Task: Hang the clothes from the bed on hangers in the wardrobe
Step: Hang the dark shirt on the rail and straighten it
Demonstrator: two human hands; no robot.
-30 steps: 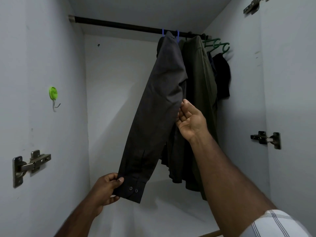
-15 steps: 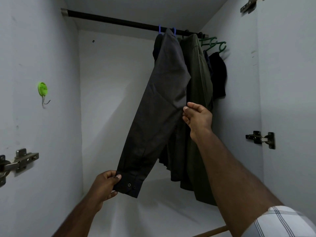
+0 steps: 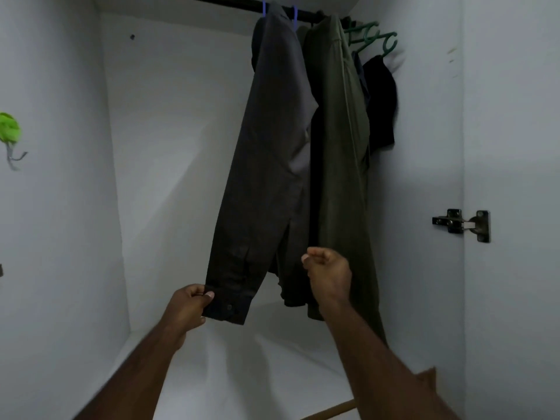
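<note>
A rail [image 3: 230, 1] runs across the top of the wardrobe, and the clothes hang bunched toward its right end: a shirt [image 3: 269, 147] on the left, a second garment [image 3: 339, 165] just right of it and touching it, a third garment [image 3: 380, 101] farther right near the right wall, with bare hangers [image 3: 372, 36] above it. The left hand [image 3: 188, 304] pinches the cuff [image 3: 227, 307] at the bottom of the shirt's sleeve, drawn out to the left, while the right hand [image 3: 328, 274] is in front of the second garment's lower part. A hook [image 3: 10, 137] sits on the left wall, a hinge [image 3: 462, 224] on the right.
</note>
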